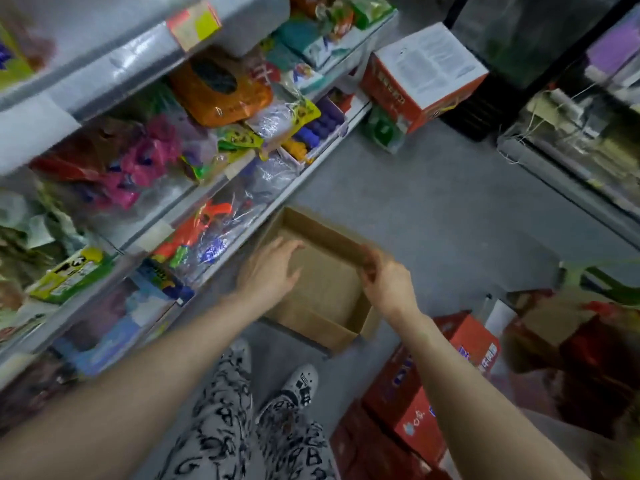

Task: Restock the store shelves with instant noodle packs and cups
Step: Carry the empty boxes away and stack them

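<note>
Cardboard box (311,329): one, open-topped and with nothing inside, standing on the floor (433,209) against the foot of the shelves (114,67), likely so that stock can go straight across.
Right grip (388,282): fingers curled over the box's right wall, pinching the edge, probably to lift or shift it.
Left grip (268,268): fingers straight and slack over the box's left wall; whether it touches is unclear.
Noodle packs and cups: none in either hand or in the box; the shelf packets are too blurred to tell which are noodles.
Red cartons (415,393): at least two on the floor by the right leg, likely the next stock.
Red-and-white carton (426,81): one, at the far end of the shelves.
Stage: box looks finished with.
</note>
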